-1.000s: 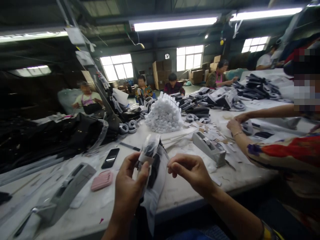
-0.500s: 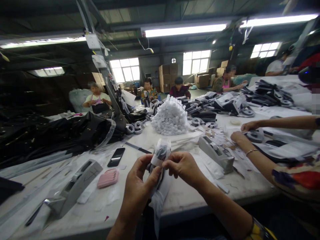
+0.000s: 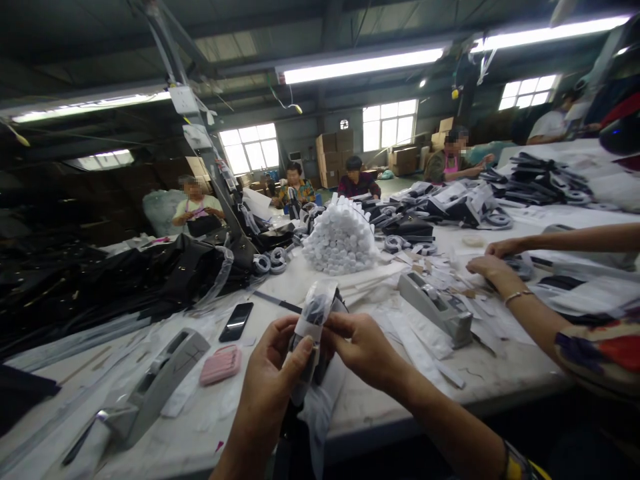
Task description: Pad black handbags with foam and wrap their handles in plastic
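Between my hands is a black strap (image 3: 315,307) folded into a loop and wrapped in clear plastic, with a white band (image 3: 308,331) around it. My left hand (image 3: 277,363) grips it from the left, thumb lying across the front just below the band. On the other side, my right hand (image 3: 363,347) pinches at the strap's right edge; its fingertips are partly hidden behind the loop. Loose white wrapping (image 3: 320,413) hangs below, over the table's front edge.
Two grey tape dispensers (image 3: 155,387) (image 3: 435,310) flank my hands. A phone (image 3: 236,322) and a pink case (image 3: 221,365) lie left. Ahead rises a pile of white rolls (image 3: 340,237). Black bags (image 3: 165,273) lie far left; a co-worker's hands (image 3: 493,263) work at right.
The wrapped loop has tilted and turned between my hands. My right fingers have shifted from the front of the band to the loop's right edge, partly behind it.
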A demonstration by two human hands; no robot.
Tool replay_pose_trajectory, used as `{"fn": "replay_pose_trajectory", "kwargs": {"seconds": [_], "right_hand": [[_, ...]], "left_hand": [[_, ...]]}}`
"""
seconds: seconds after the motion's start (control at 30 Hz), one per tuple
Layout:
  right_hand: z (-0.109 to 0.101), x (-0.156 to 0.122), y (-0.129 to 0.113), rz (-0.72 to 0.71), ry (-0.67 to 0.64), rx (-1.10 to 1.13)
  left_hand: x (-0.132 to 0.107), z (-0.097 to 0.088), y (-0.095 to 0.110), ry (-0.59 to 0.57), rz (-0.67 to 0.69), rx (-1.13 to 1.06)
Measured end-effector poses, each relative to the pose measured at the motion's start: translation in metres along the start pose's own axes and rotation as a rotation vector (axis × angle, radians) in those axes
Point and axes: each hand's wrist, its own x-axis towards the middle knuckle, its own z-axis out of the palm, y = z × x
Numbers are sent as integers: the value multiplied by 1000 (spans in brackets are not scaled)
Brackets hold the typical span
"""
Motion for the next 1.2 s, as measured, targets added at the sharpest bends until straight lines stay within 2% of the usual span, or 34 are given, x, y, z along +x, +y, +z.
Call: {"fn": "replay_pose_trajectory", "kwargs": {"seconds": [0.13,0.3,0.37,0.5,0.57,0.7,0.77,0.83,0.93,1.0,1.1,1.2], "right_hand": [[4,4,-3,-19,108,-206],[3,8,-2,-10,157,-233],[0,4,-4,4,120,-99],[0,-9,-11,113,-32,523],[5,-12,-13,140,-12,718],[18,-5,-15,191,110,808],[21,2,-14,222,146,809],[22,8,-13,220,185,800],[21,13,-11,202,211,788],[21,14,-11,202,200,763],[24,15,-9,200,201,707],[27,20,-5,212,178,682]], "left_hand": [[-5,5,1,-10,1,45],[-8,11,3,30,3,23],[-7,10,3,47,-11,-7],[-7,10,-1,82,-1,11],[-7,12,-5,98,22,89],[-5,14,-7,120,55,130],[-4,8,-8,116,87,94],[-5,-4,-12,173,178,76],[-18,-20,-28,261,243,148],[-33,-22,-46,251,170,205],[-50,-7,-77,227,116,254],[-49,11,-96,188,150,280]]}}
